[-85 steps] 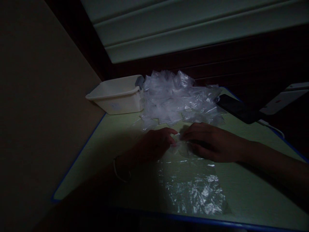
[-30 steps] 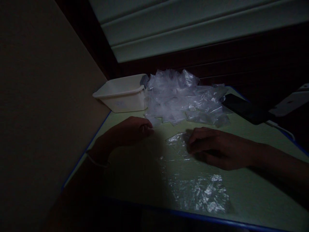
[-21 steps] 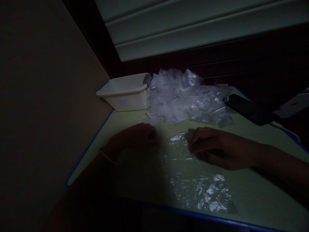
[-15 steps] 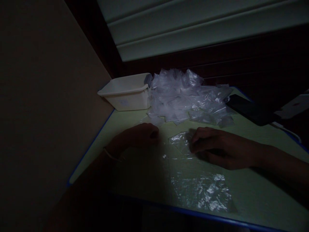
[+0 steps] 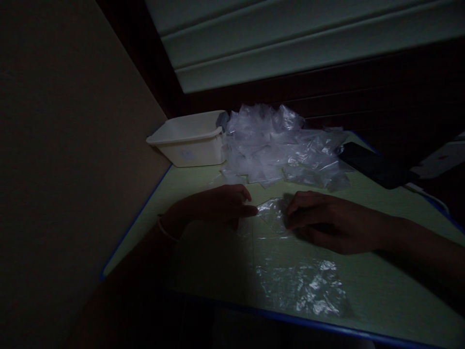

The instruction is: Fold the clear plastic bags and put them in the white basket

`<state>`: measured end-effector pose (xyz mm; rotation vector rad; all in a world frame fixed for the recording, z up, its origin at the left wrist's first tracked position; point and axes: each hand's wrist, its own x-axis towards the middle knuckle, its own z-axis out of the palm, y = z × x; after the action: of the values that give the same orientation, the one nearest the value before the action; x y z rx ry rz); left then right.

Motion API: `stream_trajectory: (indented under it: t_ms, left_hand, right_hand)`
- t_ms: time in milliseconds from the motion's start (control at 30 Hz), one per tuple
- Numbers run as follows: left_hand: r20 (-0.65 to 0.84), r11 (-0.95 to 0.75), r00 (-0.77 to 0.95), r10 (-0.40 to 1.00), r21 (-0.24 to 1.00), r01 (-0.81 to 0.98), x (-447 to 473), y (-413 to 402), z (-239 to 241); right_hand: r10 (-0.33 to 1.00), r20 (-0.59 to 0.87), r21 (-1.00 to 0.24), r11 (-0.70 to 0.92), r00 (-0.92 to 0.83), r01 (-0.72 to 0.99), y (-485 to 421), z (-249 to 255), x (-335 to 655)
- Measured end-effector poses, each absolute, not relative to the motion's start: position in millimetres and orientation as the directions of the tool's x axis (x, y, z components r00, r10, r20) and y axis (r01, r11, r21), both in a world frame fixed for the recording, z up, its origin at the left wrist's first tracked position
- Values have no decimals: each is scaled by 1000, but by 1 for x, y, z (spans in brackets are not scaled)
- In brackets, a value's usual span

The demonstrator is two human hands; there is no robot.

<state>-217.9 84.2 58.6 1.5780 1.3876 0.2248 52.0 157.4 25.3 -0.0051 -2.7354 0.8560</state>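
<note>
The fingers (image 5: 295, 219) of the right hand (image 5: 327, 220) were bent inward and gathered at the far end of a clear film (image 5: 316, 291); in that dim light I could not tell whether they pinched it or only pressed it down. The film lay flat in front of the person, its glossy near part wrinkled, and a smaller shiny piece (image 5: 271, 213) at its far end sat between the two hands. The left hand (image 5: 221, 206) gripped nothing, its fingers parted, one tip at the edge of that piece. I judged the step to be one of steadying the plastic with the right hand while the left took up its edge. The next move, to my mind, called for a light fingertip touch, since thin film could crease or slide.

A plain wall (image 5: 72, 145) rose at the left, and pale slats (image 5: 308, 43) filled a dark frame behind. The table (image 5: 381, 291) was pale green with a blue rim. Across its back stood a heap of crumpled clear plastic (image 5: 265, 150), touching a cream bin (image 5: 198, 152); to the right lay a dark phone-like slab (image 5: 378, 165), near a white cable (image 5: 430, 194)
</note>
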Motion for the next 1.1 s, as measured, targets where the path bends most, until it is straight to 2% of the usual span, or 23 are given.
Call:
stream_trajectory:
  t_ms: [133, 333, 533, 900, 1100]
  left_hand:
    - [-412, 122, 328, 850, 760, 638, -219, 85, 56]
    - [-329, 147, 414, 849, 899, 412, -217, 87, 51]
    - [-244, 97, 519, 819, 951, 293, -213, 85, 48]
    - [-260, 100, 542, 799, 947, 306, -215, 85, 45]
    - [-218, -7, 568, 794, 930, 367, -212, 84, 48]
  right_hand:
    - [82, 256, -558, 826, -963, -78, 158, 26, 52]
    - [88, 242, -554, 830, -966, -63, 157, 27, 53]
    - [85, 261, -554, 829, -962, -77, 157, 27, 54]
    - [97, 246, -554, 830, -964, -58, 156, 26, 53]
    - [101, 247, -548, 835, -964, -53, 156, 27, 53]
